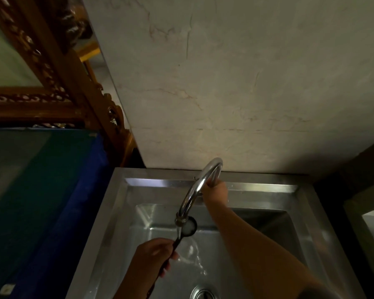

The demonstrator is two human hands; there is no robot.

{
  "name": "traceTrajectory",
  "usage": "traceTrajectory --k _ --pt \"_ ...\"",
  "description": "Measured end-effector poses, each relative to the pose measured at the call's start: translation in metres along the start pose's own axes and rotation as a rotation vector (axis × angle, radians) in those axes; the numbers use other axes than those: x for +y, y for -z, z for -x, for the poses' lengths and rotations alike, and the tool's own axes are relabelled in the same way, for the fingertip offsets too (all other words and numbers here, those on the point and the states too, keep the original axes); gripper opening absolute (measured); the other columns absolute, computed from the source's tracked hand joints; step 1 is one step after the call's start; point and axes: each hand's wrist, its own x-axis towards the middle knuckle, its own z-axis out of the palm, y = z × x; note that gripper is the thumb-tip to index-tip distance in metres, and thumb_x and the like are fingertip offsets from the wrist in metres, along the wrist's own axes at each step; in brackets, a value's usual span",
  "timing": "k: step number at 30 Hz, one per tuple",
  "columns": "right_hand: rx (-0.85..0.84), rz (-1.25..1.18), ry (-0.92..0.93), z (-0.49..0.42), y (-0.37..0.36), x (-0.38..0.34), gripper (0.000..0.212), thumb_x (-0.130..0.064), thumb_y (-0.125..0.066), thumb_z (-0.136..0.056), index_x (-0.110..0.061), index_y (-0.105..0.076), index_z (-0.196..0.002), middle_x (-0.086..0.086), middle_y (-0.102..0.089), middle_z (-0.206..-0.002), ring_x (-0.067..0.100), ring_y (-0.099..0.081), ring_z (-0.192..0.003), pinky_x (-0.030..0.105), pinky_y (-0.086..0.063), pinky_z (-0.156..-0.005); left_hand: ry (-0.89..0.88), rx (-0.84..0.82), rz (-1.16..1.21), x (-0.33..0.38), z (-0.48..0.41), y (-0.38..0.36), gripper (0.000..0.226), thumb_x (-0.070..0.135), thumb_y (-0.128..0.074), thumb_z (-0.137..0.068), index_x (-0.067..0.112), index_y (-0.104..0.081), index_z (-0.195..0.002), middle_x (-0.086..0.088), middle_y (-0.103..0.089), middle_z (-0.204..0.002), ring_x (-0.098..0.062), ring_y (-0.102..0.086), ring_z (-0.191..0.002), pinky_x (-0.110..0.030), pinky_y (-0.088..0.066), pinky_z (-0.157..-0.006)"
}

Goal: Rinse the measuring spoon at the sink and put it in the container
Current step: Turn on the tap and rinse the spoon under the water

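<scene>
My left hand grips the dark handle of the measuring spoon, whose round black bowl sits right under the faucet spout and is full of frothy water. Water runs from the spout and splashes down into the steel sink. My right hand reaches across the basin and is closed around the base of the curved chrome faucet, where its fingers are partly hidden behind the pipe. No container is in view.
The sink drain lies at the bottom edge. A marble wall rises behind the sink. A blue and green surface sits to the left, beneath a carved wooden frame. A dark counter edge is on the right.
</scene>
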Motion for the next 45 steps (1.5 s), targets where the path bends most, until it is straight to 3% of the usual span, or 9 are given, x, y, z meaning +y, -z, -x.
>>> traceTrajectory --k 5,9,13,15,19,23,27,36,45 --pt "-0.108 0.084 0.059 0.01 0.01 0.0 0.011 -0.018 -0.068 -0.084 -0.023 -0.06 -0.091 0.004 -0.071 -0.092 0.019 -0.07 -0.084 0.043 -0.059 -0.081 -0.014 -0.012 -0.042 -0.003 0.007 0.006 0.016 -0.002 -0.056 -0.091 -0.001 -0.072 -0.089 -0.016 -0.075 -0.069 -0.015 -0.056 -0.043 -0.021 -0.041 -0.038" --pt "0.086 0.08 0.073 0.041 0.017 0.017 0.03 -0.014 -0.064 -0.086 -0.022 -0.053 -0.114 0.001 -0.057 -0.11 0.016 -0.061 -0.095 0.033 -0.056 -0.078 -0.031 -0.011 -0.013 -0.008 0.017 0.008 0.016 -0.002 -0.055 -0.09 -0.001 -0.072 -0.09 -0.02 -0.075 -0.073 -0.019 -0.054 -0.047 -0.023 -0.04 -0.04" --pt "-0.042 0.104 -0.001 0.082 0.016 0.034 0.013 -0.018 -0.054 -0.094 -0.03 -0.055 -0.089 0.006 -0.063 -0.097 0.015 -0.064 -0.082 0.028 -0.053 -0.069 -0.031 0.006 -0.014 -0.014 0.024 0.01 0.016 -0.002 -0.055 -0.09 0.001 -0.072 -0.091 -0.019 -0.076 -0.074 -0.02 -0.055 -0.049 -0.023 -0.04 -0.041" --pt "-0.155 -0.006 -0.056 0.1 0.018 0.043 0.005 -0.02 -0.053 -0.095 -0.023 -0.058 -0.095 0.012 -0.065 -0.1 0.022 -0.066 -0.088 0.04 -0.057 -0.078 -0.022 0.016 -0.008 -0.017 0.027 0.012 0.016 -0.002 -0.056 -0.09 0.002 -0.071 -0.092 -0.019 -0.076 -0.074 -0.018 -0.055 -0.047 -0.023 -0.04 -0.041" --pt "-0.483 -0.434 -0.36 0.128 0.022 0.051 0.035 -0.035 -0.052 -0.096 -0.005 -0.067 -0.106 0.02 -0.074 -0.103 0.033 -0.071 -0.096 0.047 -0.056 -0.083 -0.034 0.038 -0.007 -0.024 0.029 0.015 0.013 -0.003 -0.058 -0.088 0.0 -0.07 -0.091 -0.016 -0.075 -0.069 -0.018 -0.053 -0.044 -0.022 -0.038 -0.04" --pt "-0.494 -0.639 -0.536 0.142 0.025 0.045 0.036 -0.021 -0.05 -0.095 0.005 -0.062 -0.116 0.028 -0.069 -0.111 0.041 -0.067 -0.099 0.05 -0.055 -0.084 -0.016 0.044 0.005 -0.028 0.032 0.009 0.011 -0.002 -0.063 -0.084 0.005 -0.071 -0.088 -0.016 -0.072 -0.064 -0.019 -0.051 -0.045 -0.024 -0.036 -0.044" --pt "-0.562 -0.674 -0.44 0.151 0.036 0.037 0.033 -0.016 -0.058 -0.081 0.005 -0.067 -0.105 0.026 -0.07 -0.105 0.038 -0.067 -0.095 0.047 -0.056 -0.083 -0.021 0.037 0.046 -0.028 0.035 -0.001 0.008 -0.005 -0.065 -0.081 0.001 -0.069 -0.086 -0.015 -0.064 -0.059 -0.02 -0.043 -0.041 -0.025 -0.032 -0.045" --pt "-0.574 -0.306 -0.093 0.143 0.038 0.009 0.014 -0.007 -0.055 -0.093 0.001 -0.066 -0.09 0.022 -0.064 -0.084 0.033 -0.064 -0.082 0.038 -0.056 -0.075 -0.11 0.023 -0.027 -0.014 0.023 -0.016 0.011 0.009 -0.066 -0.085 0.009 -0.066 -0.074 -0.002 -0.059 -0.051 -0.009 -0.045 -0.036 -0.021 -0.036 -0.041" --pt "-0.501 -0.104 0.056 0.151 0.029 -0.001 0.015 -0.015 -0.057 -0.093 -0.005 -0.063 -0.103 0.021 -0.07 -0.101 0.033 -0.069 -0.093 0.042 -0.057 -0.083 -0.129 0.031 0.08 -0.005 0.018 -0.02 0.018 0.015 -0.059 -0.092 0.004 -0.073 -0.087 -0.011 -0.071 -0.068 -0.014 -0.059 -0.051 -0.021 -0.046 -0.05"
